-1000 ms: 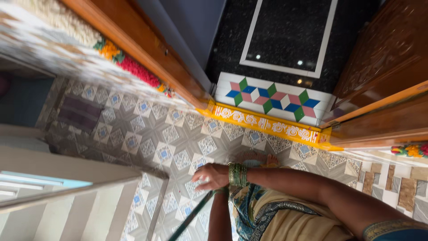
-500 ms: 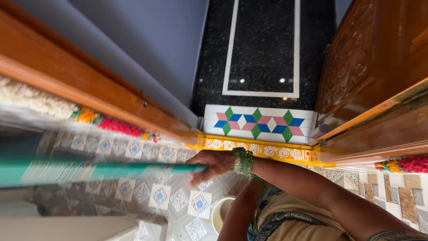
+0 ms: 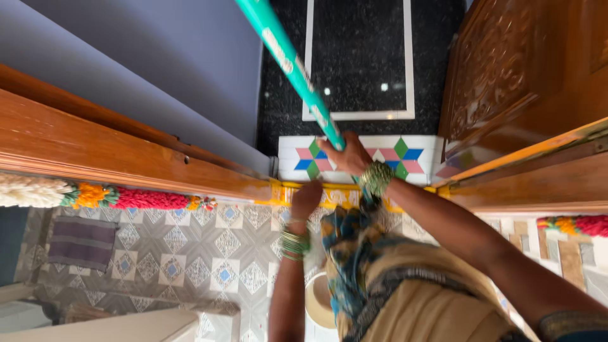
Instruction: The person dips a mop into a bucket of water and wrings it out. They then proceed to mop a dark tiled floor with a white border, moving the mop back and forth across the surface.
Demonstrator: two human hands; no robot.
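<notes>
Teal pole point(image 3: 292, 69) gripped by R hand point(image 3: 345, 155) | L hand point(image 3: 306, 197) fisted, contents unclear | patterned tile floor point(image 3: 190, 253), wood doorway point(image 3: 126, 158)

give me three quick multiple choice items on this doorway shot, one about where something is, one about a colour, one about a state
1. Where does the flower garland hang?
A. along the wooden door frame on the left
B. on the black floor
C. around the pole

2. What colour is the long pole?
A. red
B. teal green
C. yellow

3. What is the right hand doing?
A. lying flat and open on the floor
B. closed around the pole
C. holding a cup

Answers:
1. A, the garland runs under the frame's edge.
2. B, the shaft is teal with a pale strip.
3. B, its grip wraps the pole's lower end, while the left hand is off it.
</notes>
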